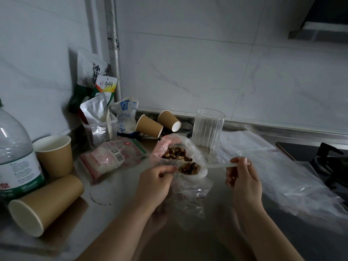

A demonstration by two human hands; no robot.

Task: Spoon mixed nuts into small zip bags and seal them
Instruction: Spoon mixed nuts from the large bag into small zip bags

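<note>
A large clear plastic bag [167, 147] of mixed nuts [176, 153] lies open at the middle of the counter. My right hand [242, 176] pinches the handle of a white plastic spoon [216, 166], whose bowl is heaped with nuts. The spoon's bowl hovers at the mouth of a small clear zip bag [190, 193]. My left hand [155, 182] grips that bag's rim on the left and holds it open. The bag hangs down toward the counter and looks nearly empty.
A tall ribbed glass [208, 132] stands just behind the nuts. A pile of clear zip bags [273, 166] spreads to the right, beside a gas hob [329, 159]. Paper cups [45, 202], a water bottle [16, 153] and food packets [113, 157] crowd the left.
</note>
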